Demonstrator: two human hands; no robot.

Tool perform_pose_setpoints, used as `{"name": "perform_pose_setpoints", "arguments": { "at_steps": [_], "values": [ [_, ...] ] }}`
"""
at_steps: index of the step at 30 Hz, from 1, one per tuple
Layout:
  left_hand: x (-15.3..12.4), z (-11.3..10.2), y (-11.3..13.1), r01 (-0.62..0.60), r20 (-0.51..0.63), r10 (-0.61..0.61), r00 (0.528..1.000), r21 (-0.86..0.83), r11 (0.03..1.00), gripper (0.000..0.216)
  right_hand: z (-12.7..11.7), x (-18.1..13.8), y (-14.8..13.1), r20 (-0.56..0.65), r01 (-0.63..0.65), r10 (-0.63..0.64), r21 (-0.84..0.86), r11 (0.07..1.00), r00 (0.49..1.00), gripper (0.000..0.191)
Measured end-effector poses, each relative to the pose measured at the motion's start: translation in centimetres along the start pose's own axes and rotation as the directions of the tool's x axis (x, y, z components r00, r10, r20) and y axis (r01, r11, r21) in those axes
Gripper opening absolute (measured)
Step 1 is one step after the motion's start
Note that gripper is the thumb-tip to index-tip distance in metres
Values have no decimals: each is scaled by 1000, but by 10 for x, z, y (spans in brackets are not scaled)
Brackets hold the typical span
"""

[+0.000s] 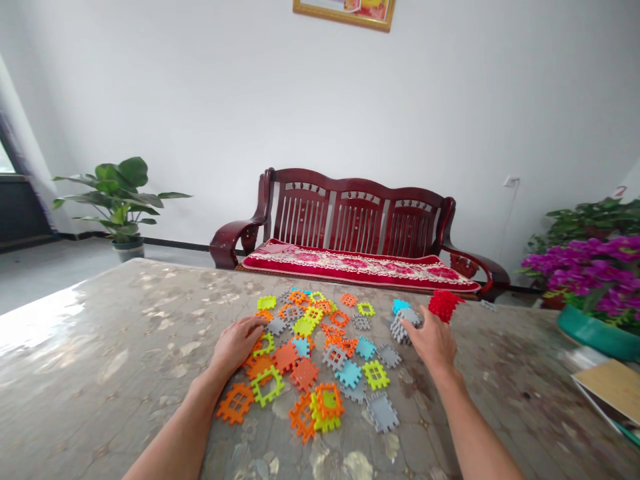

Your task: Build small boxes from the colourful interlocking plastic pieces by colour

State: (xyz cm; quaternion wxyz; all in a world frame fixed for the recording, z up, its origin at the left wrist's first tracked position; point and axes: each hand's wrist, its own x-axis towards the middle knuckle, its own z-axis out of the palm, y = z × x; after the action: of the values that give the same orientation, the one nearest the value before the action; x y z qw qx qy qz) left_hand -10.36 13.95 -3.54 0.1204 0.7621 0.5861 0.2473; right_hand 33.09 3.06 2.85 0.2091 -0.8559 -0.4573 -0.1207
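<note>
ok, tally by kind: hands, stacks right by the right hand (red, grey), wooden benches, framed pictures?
Left hand, right hand: 2
Red stack: 1
Grey stack: 1
Wooden bench: 1
Framed picture: 1
Total: 6

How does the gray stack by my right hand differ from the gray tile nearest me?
The gray stack is several pieces piled thick; the gray tile is one flat piece. The stack sits beside your right hand; the tile lies apart from it, closer to you. Both are gray with toothed edges.
</note>
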Motion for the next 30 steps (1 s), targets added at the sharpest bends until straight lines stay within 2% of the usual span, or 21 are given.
{"name": "perform_pose_setpoints", "arguments": {
  "at_steps": [7, 10, 13, 20, 26, 30],
  "values": [
    [0, 0, -1, -18, -5, 18, 1000, -8, 1000, 38, 18, -9, -1, -3, -151, 154, 182, 972, 988, 102],
    [0, 1, -1, -19, -2, 19, 1000, -8, 1000, 38, 25, -18, -2, 19, -213, 213, 208, 955, 977, 109],
    [0, 1, -1, -24, -3, 24, 1000, -5, 1000, 38, 30, -25, -3, 56, -230, 224, 166, 959, 973, 110],
    [1, 2, -2, -18, 0, 18, 1000, 10, 1000, 39, 41, -25, -5, 46, -202, 201, 22, 979, 979, 104],
    [0, 2, -2, -13, -11, 13, 1000, -7, 1000, 37, 42, -25, -6, 26, -187, 187, -14, 982, 982, 93],
    [0, 2, -3, -16, -5, 16, 1000, -15, 1000, 37, 42, -24, -5, 31, -207, 208, -29, 978, 978, 92]
  ]
}}
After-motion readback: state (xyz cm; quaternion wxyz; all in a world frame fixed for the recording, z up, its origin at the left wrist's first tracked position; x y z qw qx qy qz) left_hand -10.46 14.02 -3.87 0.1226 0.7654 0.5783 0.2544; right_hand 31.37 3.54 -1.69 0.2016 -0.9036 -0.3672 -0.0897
